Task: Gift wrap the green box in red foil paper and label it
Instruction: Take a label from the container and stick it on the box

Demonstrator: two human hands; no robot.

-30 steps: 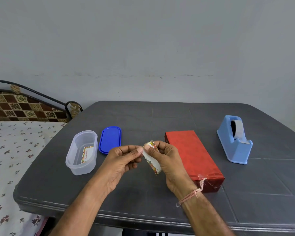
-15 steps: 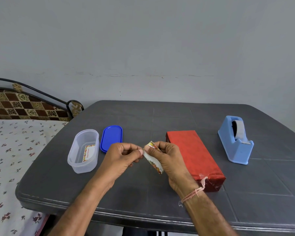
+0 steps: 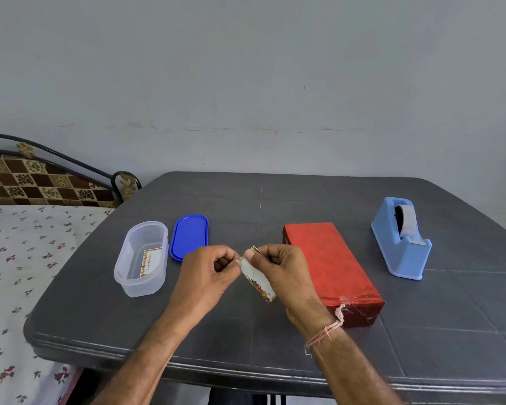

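While the dark counter [image 3: 304, 200] carries the red-wrapped box [image 3: 327, 264] just right of its middle, a blue tape dispenser [image 3: 400, 247] stands toward the right edge and a clear tub [image 3: 140, 258] with a blue lid [image 3: 189, 236] beside it sits toward the left edge; nearer the front edge, the left hand [image 3: 208, 273] and the right hand [image 3: 281, 273] both pinch a small label [image 3: 259, 280] just left of the box.

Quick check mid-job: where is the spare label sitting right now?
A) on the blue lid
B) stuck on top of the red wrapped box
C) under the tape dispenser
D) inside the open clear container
D: the spare label lies on the floor of the open clear container, left of the blue lid; the held label is pinched between the left hand and the right hand.
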